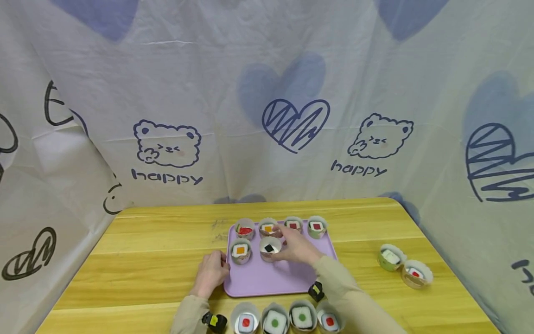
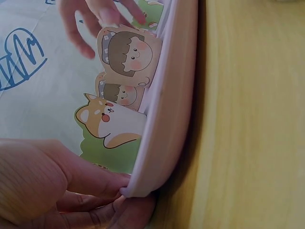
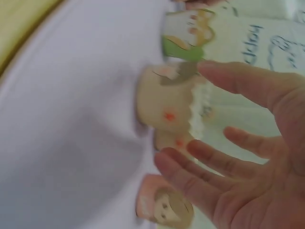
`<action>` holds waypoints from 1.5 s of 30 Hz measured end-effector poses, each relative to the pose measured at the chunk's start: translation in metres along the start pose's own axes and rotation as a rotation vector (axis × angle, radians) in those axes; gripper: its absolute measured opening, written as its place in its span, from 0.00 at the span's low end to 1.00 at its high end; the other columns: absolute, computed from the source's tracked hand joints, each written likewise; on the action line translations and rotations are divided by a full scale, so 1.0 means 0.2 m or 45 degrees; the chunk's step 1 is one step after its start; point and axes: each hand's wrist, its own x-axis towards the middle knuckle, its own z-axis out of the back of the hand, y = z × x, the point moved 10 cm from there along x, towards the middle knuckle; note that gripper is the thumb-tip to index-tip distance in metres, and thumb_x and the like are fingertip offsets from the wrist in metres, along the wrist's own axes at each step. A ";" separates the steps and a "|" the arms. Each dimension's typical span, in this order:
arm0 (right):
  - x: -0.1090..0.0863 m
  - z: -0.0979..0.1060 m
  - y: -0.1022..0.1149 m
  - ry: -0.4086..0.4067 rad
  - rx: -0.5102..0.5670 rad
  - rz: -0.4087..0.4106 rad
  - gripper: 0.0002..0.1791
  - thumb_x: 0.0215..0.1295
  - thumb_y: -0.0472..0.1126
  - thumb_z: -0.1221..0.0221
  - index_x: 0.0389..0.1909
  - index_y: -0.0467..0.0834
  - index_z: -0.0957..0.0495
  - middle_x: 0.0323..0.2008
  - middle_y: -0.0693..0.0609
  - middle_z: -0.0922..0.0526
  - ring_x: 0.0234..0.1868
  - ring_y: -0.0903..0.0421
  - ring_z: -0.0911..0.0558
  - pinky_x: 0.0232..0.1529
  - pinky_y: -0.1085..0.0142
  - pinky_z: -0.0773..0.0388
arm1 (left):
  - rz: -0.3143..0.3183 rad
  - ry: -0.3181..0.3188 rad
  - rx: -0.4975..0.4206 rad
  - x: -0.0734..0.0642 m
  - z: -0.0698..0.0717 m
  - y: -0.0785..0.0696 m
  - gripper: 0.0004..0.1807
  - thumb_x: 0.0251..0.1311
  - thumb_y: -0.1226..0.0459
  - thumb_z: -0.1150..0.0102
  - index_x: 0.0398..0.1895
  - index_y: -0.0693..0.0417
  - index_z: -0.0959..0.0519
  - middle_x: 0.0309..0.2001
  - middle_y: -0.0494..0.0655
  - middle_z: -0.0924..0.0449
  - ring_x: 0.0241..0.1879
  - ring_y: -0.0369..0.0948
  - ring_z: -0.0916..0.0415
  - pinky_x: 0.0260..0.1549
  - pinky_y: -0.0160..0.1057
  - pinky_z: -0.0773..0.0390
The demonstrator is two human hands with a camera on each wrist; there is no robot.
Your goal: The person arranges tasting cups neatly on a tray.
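My left hand point(image 1: 210, 273) pinches the left rim of a lilac tray point(image 1: 271, 280), thumb above and fingers below the edge in the left wrist view. Over the tray, my right hand point(image 1: 296, 246) is beside a paper cup point(image 1: 270, 249) holding a white sushi piece with a black center. In the right wrist view its fingers are spread around this girl-printed cup point(image 3: 167, 100), with a gap showing. Left of it stands a dog-printed cup point(image 2: 114, 124) with an orange-centered piece. Along the tray's back edge stand a strawberry-red cup point(image 1: 244, 229) and several more sushi cups point(image 1: 317, 227).
Several sushi cups point(image 1: 274, 320) line the table's near edge, below the tray. Two more cups point(image 1: 391, 257) stand on the right of the wooden table point(image 1: 146, 260). A printed cloth point(image 1: 225, 116) hangs behind and at the sides. Black bands sit on both wrists.
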 end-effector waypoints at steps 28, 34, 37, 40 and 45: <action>-0.80 0.75 -0.49 -0.890 -0.427 -0.308 0.34 0.56 0.35 0.31 0.63 0.32 0.32 0.60 0.27 0.30 0.60 0.27 0.32 0.59 0.35 0.35 | 0.041 0.013 -0.005 0.00 0.01 0.01 0.04 0.58 0.71 0.40 0.35 0.65 0.20 0.30 0.53 0.21 0.30 0.45 0.26 0.29 0.40 0.26; -0.86 0.79 -0.58 -0.957 -0.473 -0.375 0.38 0.53 0.36 0.29 0.63 0.30 0.34 0.62 0.22 0.35 0.62 0.24 0.38 0.63 0.32 0.45 | 0.046 0.026 -0.017 -0.01 0.00 0.00 0.05 0.59 0.71 0.41 0.36 0.66 0.20 0.31 0.54 0.21 0.30 0.45 0.26 0.29 0.39 0.26; -0.87 0.78 -0.62 -0.937 -0.482 -0.401 0.39 0.53 0.37 0.29 0.64 0.30 0.36 0.63 0.20 0.37 0.62 0.22 0.39 0.64 0.30 0.47 | 0.046 0.022 -0.014 -0.01 0.00 0.01 0.05 0.59 0.71 0.41 0.36 0.66 0.20 0.30 0.53 0.22 0.30 0.44 0.27 0.28 0.39 0.27; -0.86 0.77 -0.66 -0.874 -0.478 -0.465 0.41 0.55 0.39 0.30 0.66 0.31 0.38 0.64 0.20 0.39 0.63 0.21 0.40 0.64 0.29 0.49 | 0.053 0.023 -0.010 0.00 0.00 0.01 0.05 0.59 0.71 0.41 0.36 0.65 0.20 0.30 0.53 0.22 0.30 0.44 0.27 0.28 0.39 0.28; -0.85 0.73 -0.77 -0.704 -0.453 -0.655 0.45 0.58 0.45 0.31 0.70 0.32 0.42 0.67 0.21 0.42 0.65 0.20 0.42 0.66 0.26 0.53 | 0.063 0.042 -0.029 0.00 -0.01 0.02 0.04 0.59 0.71 0.41 0.35 0.65 0.21 0.30 0.53 0.22 0.30 0.44 0.27 0.27 0.38 0.27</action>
